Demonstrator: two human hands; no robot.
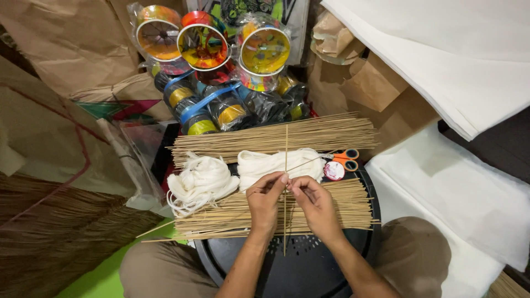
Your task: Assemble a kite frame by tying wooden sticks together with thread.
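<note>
Bamboo, thin and pale: one upright stick (285, 165) runs between my two hands, its long axis pointing straight away from me, from the black perforated stool top (309, 265) near my lap up past the far bundle of sticks (276, 138). A second thin stick (309, 161) slants off to the right from my fingertips toward the orange-handled scissors (346, 159). My left hand (265, 201) pinches the upright stick from the left, thumb and forefinger closed on it just below the crossing. My right hand (314, 201) meets it from the right, fingers drawn together at the same spot. Both hands sit equally near; the crossing lies right at my fingertips.

Beneath my wrists lies the near bundle of sticks (221, 218), laid crosswise to the one I hold. Two skeins of white thread (201, 179) rest between the bundles, and a small round spool (334, 171) sits beside the scissors.

My fingers cover the crossing itself, so I cannot tell whether thread is already wrapped there, nor exactly what the right fingertips clamp. Colourful reels (204, 47) stand beyond.
</note>
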